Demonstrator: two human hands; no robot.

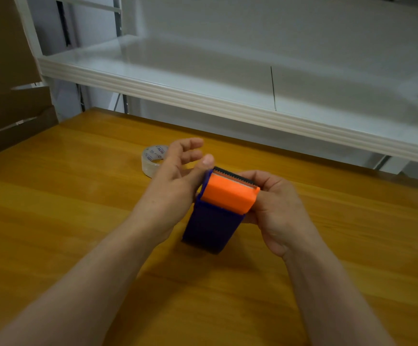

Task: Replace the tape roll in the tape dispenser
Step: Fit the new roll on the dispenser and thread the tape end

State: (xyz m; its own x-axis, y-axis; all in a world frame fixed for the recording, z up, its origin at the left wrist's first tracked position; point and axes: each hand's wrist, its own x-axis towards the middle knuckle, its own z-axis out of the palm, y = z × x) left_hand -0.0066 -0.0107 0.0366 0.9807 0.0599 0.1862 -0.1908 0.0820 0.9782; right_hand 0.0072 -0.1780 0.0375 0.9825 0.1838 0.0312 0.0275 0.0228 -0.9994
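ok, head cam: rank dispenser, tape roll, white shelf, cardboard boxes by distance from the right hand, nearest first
1. Tape dispenser: held in the right hand, at centre.
2. Tape roll: on the table, behind the left hand.
3. White shelf and cardboard boxes: both far off, too close to call.

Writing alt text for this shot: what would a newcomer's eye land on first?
The tape dispenser, purple with a bright orange top, held at centre between the left hand and right hand. Next, the clear tape roll lying on the wooden table just behind the left hand.
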